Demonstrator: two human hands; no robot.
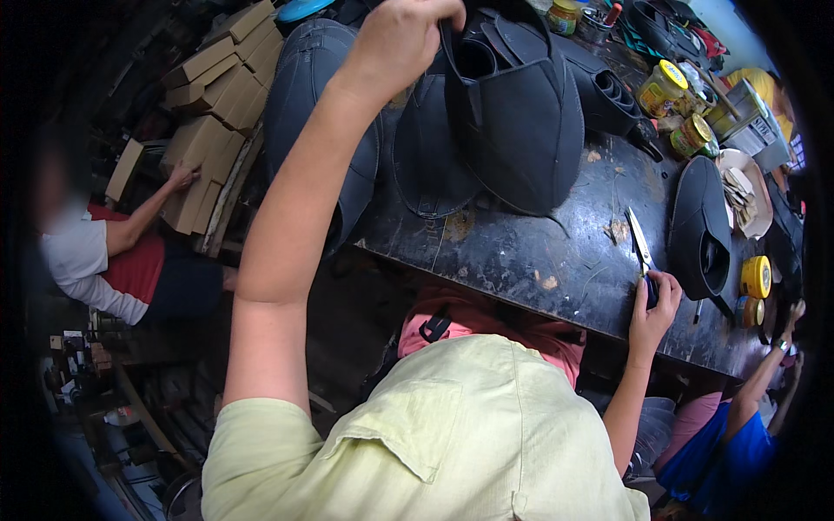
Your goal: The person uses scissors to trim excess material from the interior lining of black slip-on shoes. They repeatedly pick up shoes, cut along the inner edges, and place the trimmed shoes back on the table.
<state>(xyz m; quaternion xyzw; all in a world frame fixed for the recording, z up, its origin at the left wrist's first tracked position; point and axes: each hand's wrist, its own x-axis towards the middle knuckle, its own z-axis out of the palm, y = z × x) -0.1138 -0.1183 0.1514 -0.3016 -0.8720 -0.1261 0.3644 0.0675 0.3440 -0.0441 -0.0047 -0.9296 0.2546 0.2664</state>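
Observation:
My left hand (393,45) reaches to the top of the picture, its fingers closed on the upper edge or strap of a black stitched leather bag (526,130). The bag tapers to a rounded bottom and hangs over the dark worktable (512,256). Behind and beside it lie more black leather pieces, one partly under the bag (426,161). On the right, my right hand (656,314) is closed around the dark handles of a pair of scissors (641,239). Their blades point away from me, low over the tabletop.
A shoe-shaped black leather piece (695,221) lies right of the scissors. Yellow-lidded jars (663,85) and a pale tray of scraps (745,193) stand farther right. Brown cardboard boxes (228,95) are stacked at left beside a person (130,252). Another person in blue (725,451) is at lower right.

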